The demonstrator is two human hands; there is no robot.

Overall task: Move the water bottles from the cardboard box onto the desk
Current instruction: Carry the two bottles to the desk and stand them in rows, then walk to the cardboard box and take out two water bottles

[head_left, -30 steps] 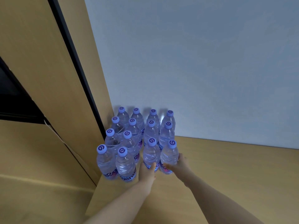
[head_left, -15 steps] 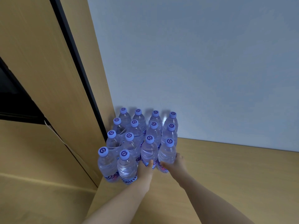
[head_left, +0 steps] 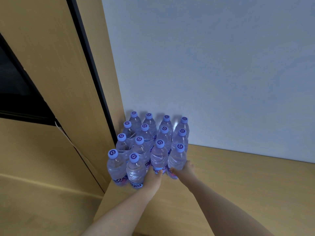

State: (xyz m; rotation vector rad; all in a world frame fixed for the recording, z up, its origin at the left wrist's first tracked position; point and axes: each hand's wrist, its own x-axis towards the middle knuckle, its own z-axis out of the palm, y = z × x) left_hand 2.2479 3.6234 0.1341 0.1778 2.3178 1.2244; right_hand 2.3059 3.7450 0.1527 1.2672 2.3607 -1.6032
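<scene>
I slide two more bottles into the group on the desk.

My left hand (head_left: 154, 176) is curled round the low part of one water bottle (head_left: 159, 159), and my right hand (head_left: 185, 169) is curled round the bottle next to it (head_left: 177, 159). A second ago these two stood a bit nearer to me; now they touch the other bottles (head_left: 144, 133) just past my hands (four neat rows), by the wall (head_left: 221, 74). So I think they are placed, and I can let go. The desk (head_left: 238, 184) is under my arms. I can't see the cardboard box.
</scene>
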